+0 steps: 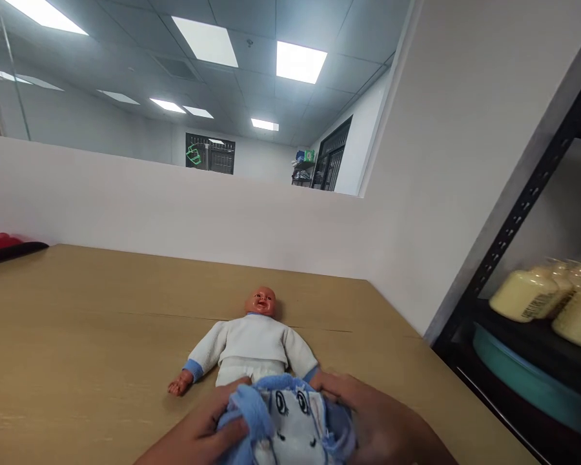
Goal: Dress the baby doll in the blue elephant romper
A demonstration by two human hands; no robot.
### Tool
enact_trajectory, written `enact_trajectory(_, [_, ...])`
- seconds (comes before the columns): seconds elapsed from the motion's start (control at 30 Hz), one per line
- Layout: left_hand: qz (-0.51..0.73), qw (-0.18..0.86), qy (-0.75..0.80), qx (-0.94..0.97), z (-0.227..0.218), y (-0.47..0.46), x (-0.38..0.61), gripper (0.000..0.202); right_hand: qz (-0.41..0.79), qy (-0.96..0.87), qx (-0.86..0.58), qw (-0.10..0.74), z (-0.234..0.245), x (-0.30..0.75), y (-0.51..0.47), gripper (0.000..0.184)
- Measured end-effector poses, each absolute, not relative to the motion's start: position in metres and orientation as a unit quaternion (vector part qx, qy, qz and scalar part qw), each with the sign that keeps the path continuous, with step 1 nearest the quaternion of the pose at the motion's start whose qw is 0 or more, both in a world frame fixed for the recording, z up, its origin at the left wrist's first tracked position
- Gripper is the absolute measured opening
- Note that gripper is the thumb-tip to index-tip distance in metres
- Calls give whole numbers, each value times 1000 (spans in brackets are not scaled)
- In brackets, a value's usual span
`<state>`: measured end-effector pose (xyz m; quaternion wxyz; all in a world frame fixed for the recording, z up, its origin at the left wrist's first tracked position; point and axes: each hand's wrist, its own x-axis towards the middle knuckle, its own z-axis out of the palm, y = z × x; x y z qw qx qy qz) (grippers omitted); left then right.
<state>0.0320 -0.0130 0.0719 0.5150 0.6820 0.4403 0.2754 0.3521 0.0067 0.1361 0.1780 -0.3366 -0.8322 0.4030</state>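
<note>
A baby doll (254, 339) lies on its back, head away from me, in a white long-sleeved top with blue cuffs and white bottoms. Over its lower body is a blue and white cloth garment (293, 423) printed with a cartoon face; the doll's legs are hidden behind it. My left hand (213, 420) is closed on the garment's blue edge at the left, thumb on top. At the opposite side my right hand (368, 413) grips the blue edge, close to the doll's cuff. The exact kind of garment cannot be made out.
The doll lies on a wooden table (101, 361) set against a white wall (198, 219) with a window above. To the right, a black shelf (513, 206) holds several cream-coloured bottles (527, 294) and a teal basin (532, 381). Something red (0, 241) shows at the far left.
</note>
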Motion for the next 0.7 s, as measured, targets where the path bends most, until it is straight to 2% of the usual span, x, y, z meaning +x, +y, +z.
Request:
enact_trajectory(0.13, [343, 488, 414, 688, 87, -6, 41, 68, 477, -825, -256, 165, 135, 340, 14, 91])
enact_trajectory(0.2, [364, 465, 422, 688, 87, -5, 46, 63, 505, -805, -242, 193, 131, 325, 12, 101])
enact_trajectory(0.27, [373, 443, 439, 686, 85, -3, 46, 65, 533, -772, -254, 235, 124, 312, 11, 94])
enact_trajectory(0.37, [362, 435, 474, 675, 87, 0, 35, 70, 583, -714, -297, 250, 109, 304, 15, 62])
enact_trajectory(0.4, [345, 447, 476, 675, 89, 1, 29, 72, 604, -695, -310, 236, 104, 304, 18, 56])
enact_trajectory(0.47, [298, 494, 449, 682, 94, 1, 16, 72, 637, -679, -320, 174, 97, 307, 24, 57])
enact_trajectory(0.57, [226, 522, 421, 707, 99, -1, 3, 50, 580, -752, -304, 75, 94, 306, 27, 57])
enact_trajectory(0.7, [206, 505, 393, 741, 94, -4, 3, 15, 444, -845, -275, 115, 92, 292, 20, 47])
